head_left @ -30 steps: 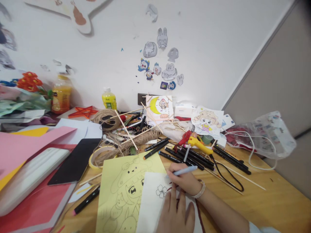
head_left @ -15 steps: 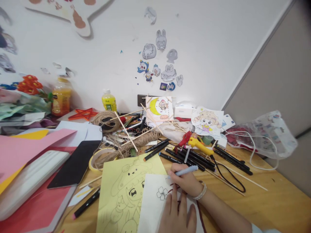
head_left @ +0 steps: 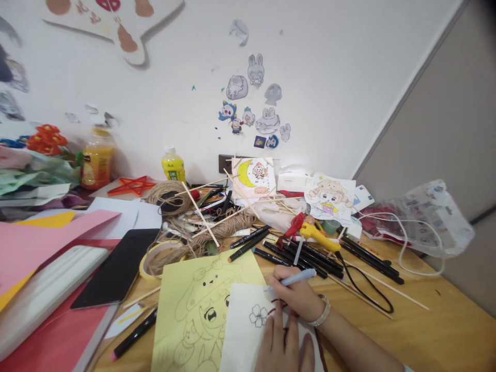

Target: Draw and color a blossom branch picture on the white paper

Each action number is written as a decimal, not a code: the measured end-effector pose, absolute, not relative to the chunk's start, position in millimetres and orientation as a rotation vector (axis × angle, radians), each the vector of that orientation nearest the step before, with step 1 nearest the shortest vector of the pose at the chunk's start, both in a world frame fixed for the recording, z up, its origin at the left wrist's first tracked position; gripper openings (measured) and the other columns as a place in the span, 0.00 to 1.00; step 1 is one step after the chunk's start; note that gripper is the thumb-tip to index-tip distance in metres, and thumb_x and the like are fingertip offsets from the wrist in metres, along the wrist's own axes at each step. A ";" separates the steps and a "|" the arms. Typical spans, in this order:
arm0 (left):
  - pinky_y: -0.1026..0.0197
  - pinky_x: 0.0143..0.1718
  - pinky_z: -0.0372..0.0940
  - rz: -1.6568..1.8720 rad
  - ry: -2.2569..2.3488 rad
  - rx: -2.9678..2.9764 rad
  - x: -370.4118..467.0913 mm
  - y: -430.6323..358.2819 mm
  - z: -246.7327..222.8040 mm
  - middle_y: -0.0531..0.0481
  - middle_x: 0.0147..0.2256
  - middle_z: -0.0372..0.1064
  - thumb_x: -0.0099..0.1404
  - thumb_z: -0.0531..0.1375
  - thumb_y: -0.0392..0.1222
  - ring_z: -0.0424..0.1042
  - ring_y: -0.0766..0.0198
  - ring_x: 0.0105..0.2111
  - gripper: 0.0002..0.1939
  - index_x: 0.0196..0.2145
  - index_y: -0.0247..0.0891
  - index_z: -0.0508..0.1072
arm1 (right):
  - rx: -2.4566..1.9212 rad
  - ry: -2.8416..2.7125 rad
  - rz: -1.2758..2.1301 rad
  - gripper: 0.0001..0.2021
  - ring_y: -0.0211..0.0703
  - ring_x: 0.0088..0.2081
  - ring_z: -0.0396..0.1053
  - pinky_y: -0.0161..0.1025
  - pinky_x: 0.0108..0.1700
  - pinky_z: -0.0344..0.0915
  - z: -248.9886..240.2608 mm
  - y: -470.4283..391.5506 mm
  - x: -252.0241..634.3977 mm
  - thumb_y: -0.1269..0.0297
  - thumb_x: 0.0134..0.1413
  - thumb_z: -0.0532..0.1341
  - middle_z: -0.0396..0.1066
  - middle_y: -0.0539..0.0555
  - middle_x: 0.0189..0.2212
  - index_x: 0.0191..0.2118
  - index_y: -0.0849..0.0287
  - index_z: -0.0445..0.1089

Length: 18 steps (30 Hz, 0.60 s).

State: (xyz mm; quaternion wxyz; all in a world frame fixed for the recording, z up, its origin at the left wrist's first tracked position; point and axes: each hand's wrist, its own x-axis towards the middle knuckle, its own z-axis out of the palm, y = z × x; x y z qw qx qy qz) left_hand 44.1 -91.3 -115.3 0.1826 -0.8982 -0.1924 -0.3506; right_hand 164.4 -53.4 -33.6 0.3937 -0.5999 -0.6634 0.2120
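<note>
The view has been tilted upward. The pen (head_left: pixel 298 277) is gripped by the right hand (head_left: pixel 293 295), the left hand (head_left: pixel 281 345) laid flat on white paper (head_left: pixel 242 343)

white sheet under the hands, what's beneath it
The yellow sheet runs beneath the white sheet from the left; how far it reaches, and anything else there, is covered.

We see smooth, grained wood on the table (head_left: pixel 437 330), with matt white paper (head_left: pixel 240 346) and matt yellow paper (head_left: pixel 176 292) lying on it. Nearer its back edge we find rough, fibrous twine (head_left: pixel 234 225) and a smooth yellow plastic glue gun (head_left: pixel 318 236); by its right edge, a glossy, see-through plastic bag (head_left: pixel 436 219).
</note>
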 end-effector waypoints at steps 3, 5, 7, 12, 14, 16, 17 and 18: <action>0.55 0.44 0.62 -1.087 -0.582 -2.488 45.8 -90.6 -114.6 0.46 0.44 0.72 0.64 0.53 0.43 0.71 0.54 0.42 0.10 0.42 0.41 0.68 | -1.522 -1.683 0.531 0.17 0.34 0.20 0.48 0.33 0.23 0.47 -34.2 -53.5 164.6 0.65 0.52 0.52 0.46 0.43 0.14 0.16 0.56 0.46; 0.56 0.42 0.63 -1.111 -0.574 -2.486 46.3 -90.4 -112.2 0.47 0.44 0.72 0.64 0.53 0.43 0.72 0.54 0.41 0.09 0.41 0.41 0.68 | -1.517 -1.683 0.538 0.17 0.34 0.20 0.49 0.33 0.23 0.47 -34.2 -54.0 164.7 0.65 0.52 0.52 0.48 0.43 0.15 0.16 0.56 0.47; 0.56 0.41 0.63 -1.107 -0.570 -2.497 46.1 -90.5 -109.4 0.47 0.43 0.72 0.64 0.53 0.43 0.72 0.54 0.41 0.08 0.40 0.42 0.68 | -1.504 -1.677 0.555 0.17 0.34 0.20 0.49 0.33 0.23 0.48 -33.6 -54.9 164.5 0.64 0.52 0.52 0.49 0.44 0.15 0.16 0.56 0.47; 0.54 0.42 0.63 -1.028 -0.554 -2.532 43.7 -92.0 -104.3 0.46 0.43 0.72 0.63 0.53 0.42 0.72 0.53 0.40 0.08 0.40 0.41 0.66 | -1.480 -1.711 0.595 0.16 0.35 0.20 0.53 0.34 0.25 0.52 -31.1 -56.5 163.7 0.65 0.53 0.52 0.52 0.44 0.15 0.17 0.56 0.50; 0.54 0.42 0.62 -0.994 -0.557 -2.544 42.9 -92.0 -102.1 0.46 0.43 0.72 0.63 0.53 0.43 0.72 0.52 0.41 0.08 0.40 0.41 0.65 | -1.477 -1.723 0.595 0.15 0.35 0.21 0.53 0.34 0.25 0.52 -31.1 -56.5 164.1 0.65 0.53 0.52 0.53 0.45 0.16 0.17 0.56 0.51; 0.55 0.42 0.62 -1.011 -0.553 -2.530 43.0 -91.6 -100.6 0.47 0.43 0.72 0.63 0.53 0.43 0.72 0.53 0.40 0.08 0.40 0.42 0.66 | -1.473 -1.734 0.595 0.15 0.36 0.21 0.54 0.34 0.25 0.52 -31.8 -56.5 164.9 0.65 0.53 0.52 0.54 0.45 0.16 0.17 0.56 0.52; 0.55 0.42 0.61 -1.045 -0.559 -2.512 43.5 -91.4 -100.9 0.48 0.42 0.72 0.63 0.53 0.44 0.72 0.53 0.40 0.08 0.40 0.42 0.66 | -1.475 -1.736 0.597 0.14 0.36 0.21 0.54 0.34 0.26 0.52 -32.1 -56.5 165.2 0.65 0.53 0.52 0.54 0.45 0.16 0.18 0.56 0.53; 0.56 0.42 0.61 -1.095 -0.562 -2.484 44.4 -91.4 -102.4 0.48 0.42 0.72 0.63 0.53 0.44 0.72 0.54 0.40 0.08 0.40 0.42 0.66 | -1.479 -1.735 0.596 0.14 0.36 0.21 0.54 0.34 0.26 0.53 -32.4 -56.7 165.5 0.65 0.53 0.51 0.54 0.45 0.16 0.18 0.56 0.53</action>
